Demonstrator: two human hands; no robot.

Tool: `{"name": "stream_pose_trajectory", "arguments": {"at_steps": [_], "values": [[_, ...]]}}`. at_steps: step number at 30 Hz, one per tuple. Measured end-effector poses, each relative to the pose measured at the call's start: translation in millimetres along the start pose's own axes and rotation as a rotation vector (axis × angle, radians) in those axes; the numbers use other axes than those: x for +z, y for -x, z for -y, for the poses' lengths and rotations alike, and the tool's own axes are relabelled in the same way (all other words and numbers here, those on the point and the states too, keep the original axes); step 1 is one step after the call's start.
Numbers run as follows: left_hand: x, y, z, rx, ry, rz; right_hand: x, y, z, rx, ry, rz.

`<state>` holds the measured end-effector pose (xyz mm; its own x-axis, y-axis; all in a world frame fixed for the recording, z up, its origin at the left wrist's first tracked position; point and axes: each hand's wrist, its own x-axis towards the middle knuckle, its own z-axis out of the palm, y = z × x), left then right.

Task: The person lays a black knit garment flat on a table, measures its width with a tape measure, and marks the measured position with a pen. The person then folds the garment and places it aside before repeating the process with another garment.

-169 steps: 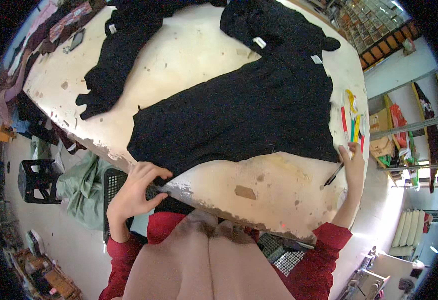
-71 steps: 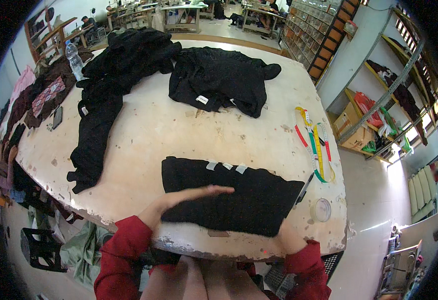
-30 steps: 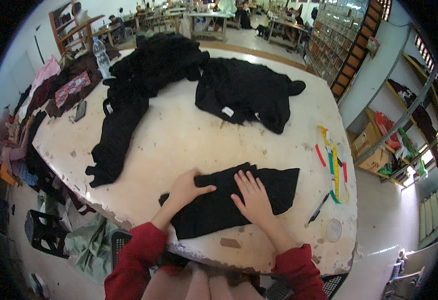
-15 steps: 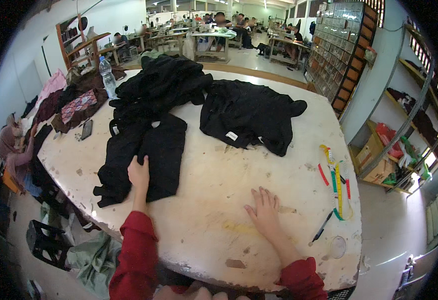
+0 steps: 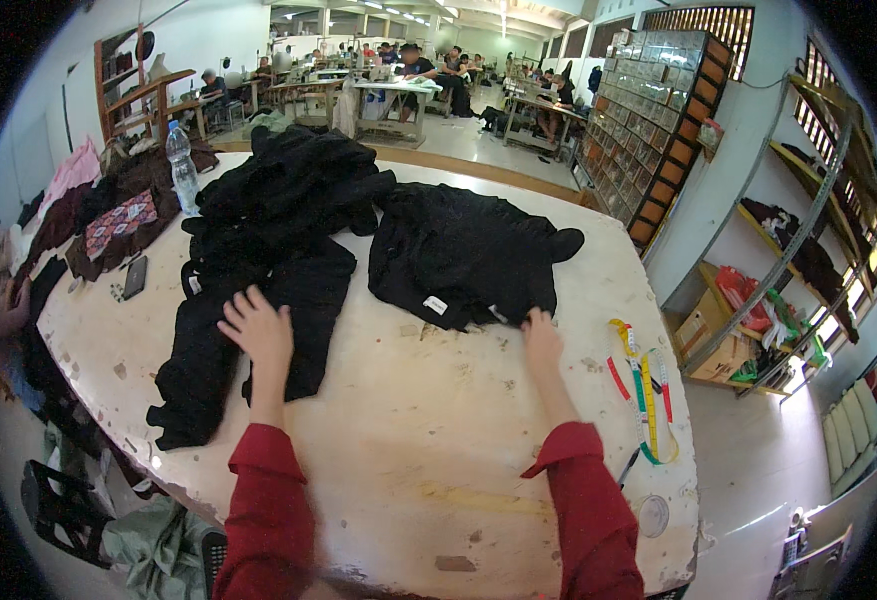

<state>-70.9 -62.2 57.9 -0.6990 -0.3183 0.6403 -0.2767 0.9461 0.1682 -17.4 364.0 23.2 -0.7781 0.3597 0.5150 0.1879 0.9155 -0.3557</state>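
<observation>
On the worn white table [image 5: 418, 420], my left hand [image 5: 258, 325] has its fingers spread over black garments [image 5: 308, 300] at the left, which overlap and join a crumpled black heap [image 5: 288, 180] behind. My right hand [image 5: 540, 335] has curled fingertips gripping the front edge of a separate rumpled black garment [image 5: 458, 250] with white labels. To the right lie a coloured tape measure [image 5: 646, 395], a pen [image 5: 628, 465], partly behind my sleeve, and a round clear object [image 5: 653, 515].
A water bottle [image 5: 183, 180], phone [image 5: 135, 277] and heaped fabrics [image 5: 118, 230] occupy the back left. A person [image 5: 3, 310] is at the left edge, with workers [image 5: 418, 75] at machines farther back. A metal shelf [image 5: 788, 270] stands right.
The piece formerly under both hands at the front now lies on the left garments. My left hand has opened there; my right hand has moved forward to the right-hand garment.
</observation>
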Motion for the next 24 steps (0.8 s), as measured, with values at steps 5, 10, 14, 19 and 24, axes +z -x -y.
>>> {"name": "stream_pose_trajectory", "arguments": {"at_steps": [5, 10, 14, 19, 24], "values": [[9, 38, -42, 0.331, 0.493, 0.190, -91, -54, 85, -0.377, -0.270, -0.278], [-5, 88, -99, 0.332, 1.220, 0.120, -233, -16, 166, -0.494, -0.589, -0.351], [-90, 74, -112, 0.171, 1.530, 0.094, -315, 12, 158, -0.575, -0.803, -0.409], [-156, 17, -11, 0.270, 1.359, -0.055, -391, 23, 141, -0.710, -0.786, -0.693], [-273, 12, -44, 0.160, 1.419, 0.655, -396, -16, 67, -0.437, -0.450, -0.529]]}}
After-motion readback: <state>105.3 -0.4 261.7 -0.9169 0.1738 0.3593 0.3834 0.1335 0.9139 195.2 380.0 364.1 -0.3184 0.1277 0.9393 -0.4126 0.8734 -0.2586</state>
